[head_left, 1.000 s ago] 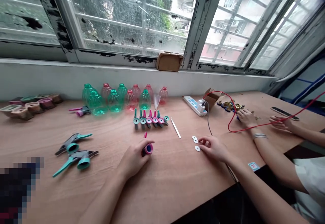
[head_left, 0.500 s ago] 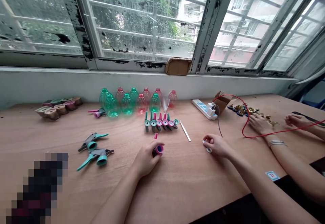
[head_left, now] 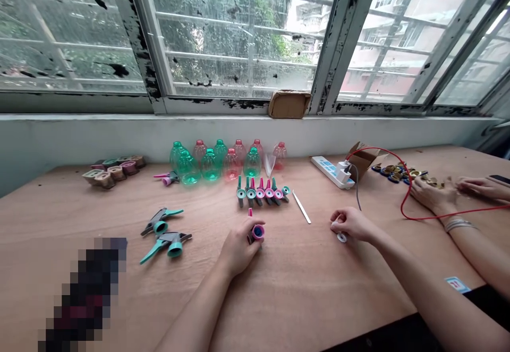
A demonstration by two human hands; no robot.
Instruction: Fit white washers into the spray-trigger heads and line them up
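Note:
My left hand (head_left: 239, 250) is closed around a pink and dark trigger spray head (head_left: 258, 233), its round collar facing me. To the right, my right hand (head_left: 356, 225) is low over the table with thumb and fingers pinched. A small white piece (head_left: 333, 226) shows at its fingertips, and a white ring-shaped washer (head_left: 341, 238) is just below them; whether both are held is unclear. Beyond my left hand stands a row of pink and teal spray heads (head_left: 260, 193) with white discs in their collars. White tweezers (head_left: 302, 207) lie between my hands, farther back.
Two teal spray heads (head_left: 174, 249) lie left. Green and pink bottles (head_left: 209, 166) line the wall, near a pink spray head (head_left: 166, 180). A power strip (head_left: 327, 171) and red cable (head_left: 403, 203) sit right, beside another person's hands (head_left: 432, 195) at gold-and-blue parts (head_left: 392, 172).
The camera has turned slightly left, so everything appears farther right. My left hand still grips the spray head, and my right hand stays by the white washer.

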